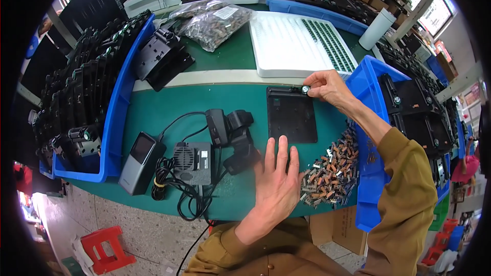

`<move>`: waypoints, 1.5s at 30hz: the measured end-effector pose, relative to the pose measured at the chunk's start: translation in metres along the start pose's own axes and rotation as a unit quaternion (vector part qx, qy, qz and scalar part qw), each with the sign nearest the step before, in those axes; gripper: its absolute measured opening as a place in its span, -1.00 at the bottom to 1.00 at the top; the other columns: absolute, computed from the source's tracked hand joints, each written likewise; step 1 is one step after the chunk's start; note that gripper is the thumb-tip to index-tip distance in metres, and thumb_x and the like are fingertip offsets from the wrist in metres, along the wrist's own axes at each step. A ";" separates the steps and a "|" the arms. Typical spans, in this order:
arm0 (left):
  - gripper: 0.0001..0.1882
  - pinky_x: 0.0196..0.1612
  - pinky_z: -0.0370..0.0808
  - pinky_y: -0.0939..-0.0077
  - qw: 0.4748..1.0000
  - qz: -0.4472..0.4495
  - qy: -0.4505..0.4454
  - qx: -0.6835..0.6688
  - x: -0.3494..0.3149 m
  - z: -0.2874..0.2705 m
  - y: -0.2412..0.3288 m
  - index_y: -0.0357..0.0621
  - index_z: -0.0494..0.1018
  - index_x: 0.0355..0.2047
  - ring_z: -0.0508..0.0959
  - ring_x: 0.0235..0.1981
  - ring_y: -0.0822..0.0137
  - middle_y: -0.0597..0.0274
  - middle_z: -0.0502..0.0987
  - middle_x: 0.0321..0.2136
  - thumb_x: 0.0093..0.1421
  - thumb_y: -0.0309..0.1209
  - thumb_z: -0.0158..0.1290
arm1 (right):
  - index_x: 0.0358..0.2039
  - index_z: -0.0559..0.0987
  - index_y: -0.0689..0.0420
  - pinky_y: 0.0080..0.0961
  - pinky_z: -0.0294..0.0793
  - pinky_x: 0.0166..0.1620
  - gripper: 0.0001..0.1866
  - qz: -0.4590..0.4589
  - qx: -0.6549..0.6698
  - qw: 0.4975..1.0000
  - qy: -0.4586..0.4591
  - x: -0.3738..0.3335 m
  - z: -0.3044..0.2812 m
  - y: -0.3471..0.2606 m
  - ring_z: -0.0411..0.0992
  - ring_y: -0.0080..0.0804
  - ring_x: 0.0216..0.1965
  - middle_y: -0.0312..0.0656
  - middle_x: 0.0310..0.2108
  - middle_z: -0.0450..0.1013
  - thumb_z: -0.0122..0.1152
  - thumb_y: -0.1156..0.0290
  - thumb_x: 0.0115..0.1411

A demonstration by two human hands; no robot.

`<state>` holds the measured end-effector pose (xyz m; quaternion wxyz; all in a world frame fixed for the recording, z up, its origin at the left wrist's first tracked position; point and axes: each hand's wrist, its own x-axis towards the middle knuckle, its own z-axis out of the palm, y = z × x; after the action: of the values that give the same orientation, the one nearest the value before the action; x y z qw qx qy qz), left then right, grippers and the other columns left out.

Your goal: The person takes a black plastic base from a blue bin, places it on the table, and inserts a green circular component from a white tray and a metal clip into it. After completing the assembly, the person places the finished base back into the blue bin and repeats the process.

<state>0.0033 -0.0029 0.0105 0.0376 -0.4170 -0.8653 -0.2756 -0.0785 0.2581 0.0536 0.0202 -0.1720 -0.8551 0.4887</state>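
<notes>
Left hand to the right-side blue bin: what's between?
Head view: a pile of small brown-and-silver parts on the green mat, between left hand and blue bin.

Right hand (327, 88) pinching silver part (305, 90) at black panel (291, 120); left hand (279, 184) at near edge.

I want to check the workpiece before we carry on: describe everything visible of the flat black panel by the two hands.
The black panel is roughly rectangular, plastic-looking, and lies flat on the green mat. A raised strip runs along its far edge, with a round, pale-faced piece at the right end, pinched by the right hand. The left hand's fingertips reach its near edge; contact is unclear.
</notes>
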 end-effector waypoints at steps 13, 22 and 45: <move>-0.39 0.20 0.11 -0.25 0.999 -0.021 -0.039 0.013 -0.002 -0.008 0.003 -0.29 0.35 0.10 0.09 0.30 -0.14 -0.10 0.14 0.27 0.04 -0.33 0.19 | -0.39 0.62 0.24 -0.49 0.47 -0.29 -0.79 0.035 -0.047 0.996 0.065 -0.008 0.012 0.005 0.51 -0.42 -0.42 -0.18 -0.52 0.54 0.33 0.55 -0.13; -0.38 0.20 0.10 -0.27 0.998 -0.028 -0.051 0.015 0.002 -0.005 0.001 -0.25 0.37 0.10 0.07 0.33 -0.13 -0.09 0.12 0.29 0.01 -0.32 0.20 | -0.36 0.54 0.29 -0.50 0.40 -0.36 -0.84 -0.039 -0.240 0.967 0.072 -0.014 0.010 -0.019 0.46 -0.47 -0.48 -0.21 -0.58 0.49 0.21 0.53 0.00; -0.39 0.21 0.10 -0.25 0.999 -0.025 -0.039 0.012 0.001 -0.007 0.003 -0.28 0.37 0.09 0.06 0.32 -0.13 -0.11 0.13 0.28 0.02 -0.32 0.20 | -0.29 0.65 0.24 -0.44 0.51 -0.24 -0.75 -0.076 -0.254 0.960 0.088 -0.016 0.020 -0.015 0.57 -0.32 -0.35 -0.09 -0.41 0.58 0.24 0.61 -0.06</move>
<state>0.0040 -0.0045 0.0176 0.0016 -0.4050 -0.8796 -0.2493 -0.0714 0.2300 0.0581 0.0883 -0.1489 -0.9563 0.2356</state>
